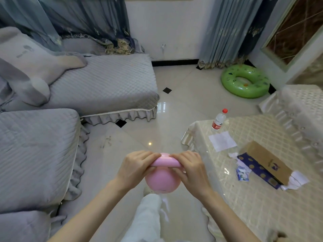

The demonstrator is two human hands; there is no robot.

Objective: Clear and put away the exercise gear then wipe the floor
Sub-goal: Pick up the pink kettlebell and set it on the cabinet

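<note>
A pink kettlebell (161, 180) hangs in front of me above the tiled floor (174, 110). My left hand (135, 167) grips the left end of its handle, fingers curled over the top. My right hand (189, 169) grips the right end the same way. The round body of the kettlebell hangs below and between both hands, above my white trouser leg.
A grey quilted sofa (97, 88) runs along the left. On the right a low table (262, 180) with a cream cloth holds a water bottle (219, 120), a cardboard box (265, 161) and papers. A green swim ring (244, 81) lies on the floor at the far right corner.
</note>
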